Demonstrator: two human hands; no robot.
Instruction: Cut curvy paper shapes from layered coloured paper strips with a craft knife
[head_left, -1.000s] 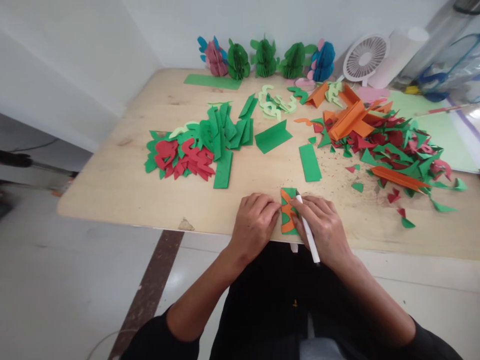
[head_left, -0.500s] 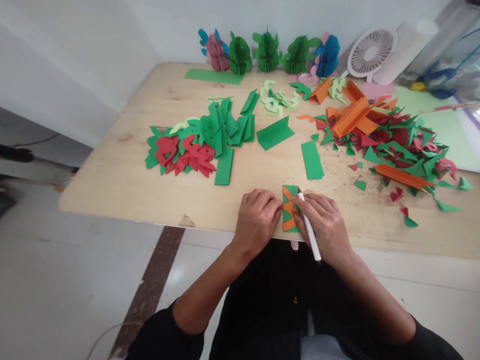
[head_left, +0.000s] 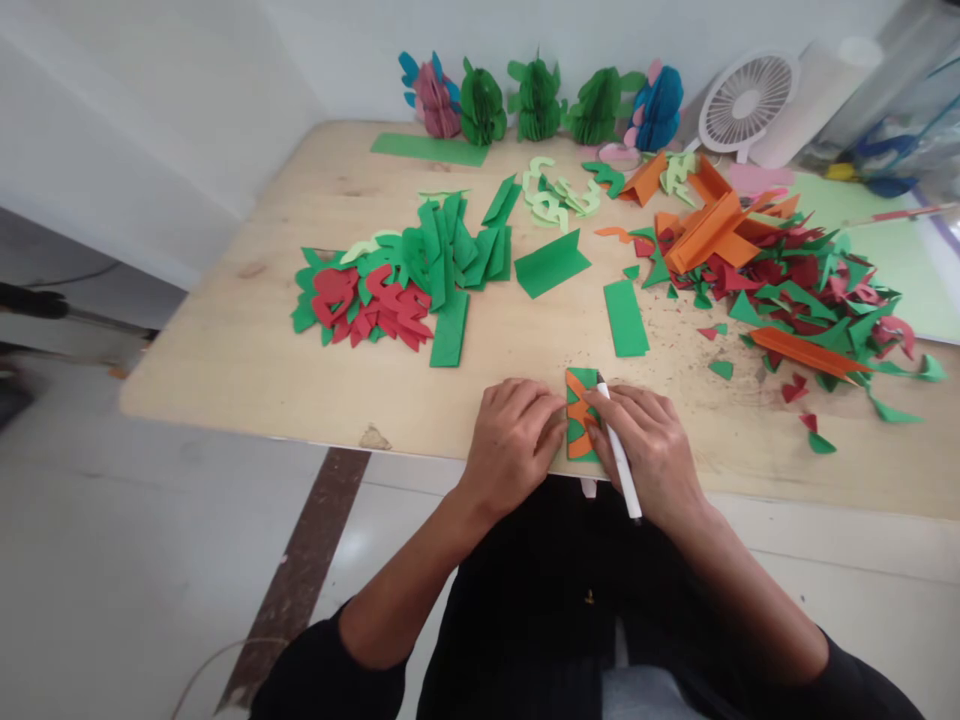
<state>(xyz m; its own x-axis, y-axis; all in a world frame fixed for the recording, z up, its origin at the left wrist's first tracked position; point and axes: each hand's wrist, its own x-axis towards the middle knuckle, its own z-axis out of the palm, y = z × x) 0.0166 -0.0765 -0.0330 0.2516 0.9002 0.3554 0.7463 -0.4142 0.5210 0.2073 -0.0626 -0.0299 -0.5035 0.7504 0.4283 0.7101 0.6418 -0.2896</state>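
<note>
My right hand (head_left: 651, 440) holds a white marker pen (head_left: 619, 460), its dark tip at the upper right edge of a green paper strip (head_left: 590, 377). An orange wavy paper cutout (head_left: 579, 412) lies on that strip, and my right fingers rest over its right side. Beside the strip's left edge, my left hand (head_left: 514, 435) sits on the table with curled fingers, thumb and index close together; nothing shows in its grasp. Another folded green strip (head_left: 625, 318) lies just beyond my right hand.
Red cutouts (head_left: 390, 310) and green folded strips (head_left: 450, 330) are piled to the left. Red, green and orange scraps (head_left: 802, 290) cover the right. Honeycomb paper figures (head_left: 537, 105) and a white fan (head_left: 746, 100) stand along the wall. The table's front edge (head_left: 420, 455) runs near my wrists.
My left thumb has shifted slightly beside the strip. The pen, strip and right hand look nearly the same; the whole view has moved a little.
</note>
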